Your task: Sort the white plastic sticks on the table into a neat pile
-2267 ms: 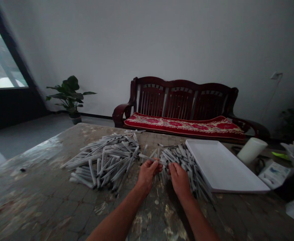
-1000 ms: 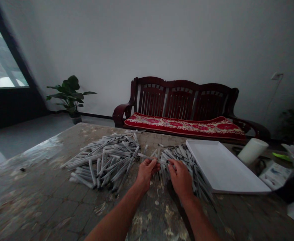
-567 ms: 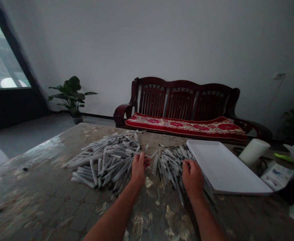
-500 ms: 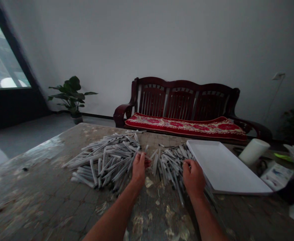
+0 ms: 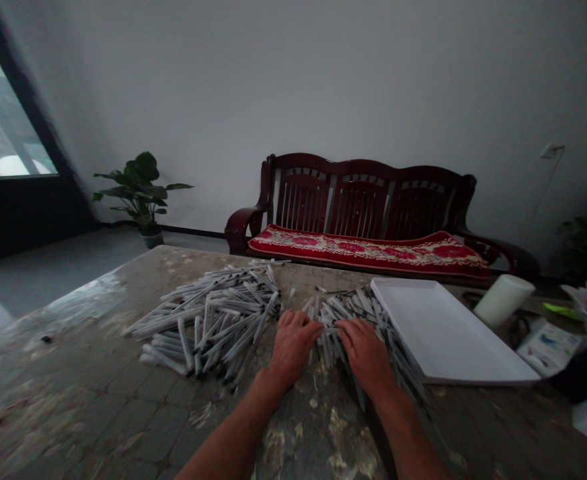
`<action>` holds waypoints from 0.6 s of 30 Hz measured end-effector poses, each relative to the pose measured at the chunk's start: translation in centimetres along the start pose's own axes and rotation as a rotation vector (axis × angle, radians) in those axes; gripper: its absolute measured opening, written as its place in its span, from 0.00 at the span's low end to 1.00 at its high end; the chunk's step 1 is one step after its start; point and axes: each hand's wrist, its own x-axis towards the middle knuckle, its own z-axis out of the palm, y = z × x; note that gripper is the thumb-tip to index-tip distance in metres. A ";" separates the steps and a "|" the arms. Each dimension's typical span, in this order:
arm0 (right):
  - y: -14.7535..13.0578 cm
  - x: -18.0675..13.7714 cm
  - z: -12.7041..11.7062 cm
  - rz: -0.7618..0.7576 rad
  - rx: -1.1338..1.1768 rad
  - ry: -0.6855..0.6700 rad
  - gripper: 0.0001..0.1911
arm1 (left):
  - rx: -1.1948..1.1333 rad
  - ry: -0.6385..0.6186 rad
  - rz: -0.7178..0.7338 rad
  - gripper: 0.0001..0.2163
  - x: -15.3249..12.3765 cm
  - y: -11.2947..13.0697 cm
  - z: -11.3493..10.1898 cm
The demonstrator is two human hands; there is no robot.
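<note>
Two heaps of grey pens lie on a worn, mottled table point(image 5: 98, 373). The large left pile point(image 5: 208, 313) fans out to the left, and the smaller right pile point(image 5: 373, 320) lies against a white tray point(image 5: 443, 333). My left hand point(image 5: 293, 347) is palm down at the left edge of the right pile, fingers curled over the pens there. Close beside it, my right hand point(image 5: 366, 353) rests on the same pile with its fingers bent down among the pens. What either hand grips is hidden under the fingers.
A white cylinder point(image 5: 503, 299) and papers point(image 5: 548, 347) lie at the table's right end. Behind the table is a dark wooden bench point(image 5: 363, 200) with a red cushion. A potted plant point(image 5: 141, 190) stands on the floor to the left.
My left hand came back from the left pile and my right hand from the right side of its pile. Both now sit close together at the middle.
</note>
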 end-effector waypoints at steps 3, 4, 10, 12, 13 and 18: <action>-0.2 -0.2 0.4 0.175 0.042 -0.020 0.16 | -0.247 0.242 -0.213 0.15 0.2 -0.6 0.3; -0.3 -0.3 0.6 0.243 0.089 -0.007 0.17 | -0.382 0.315 -0.327 0.18 0.3 -0.7 0.6; -2.4 -0.5 2.3 0.522 0.655 -0.149 0.24 | -1.274 0.029 -0.623 0.23 0.6 0.7 1.8; -3.0 -0.4 2.4 0.621 0.828 -0.289 0.26 | -1.360 0.023 -0.634 0.22 0.7 1.4 1.6; -3.2 -0.4 2.4 0.654 0.889 -0.351 0.26 | -1.388 0.038 -0.646 0.22 0.8 1.6 1.4; -3.8 0.2 2.1 0.580 0.694 -0.382 0.21 | -1.439 0.150 -0.724 0.21 1.0 1.9 1.6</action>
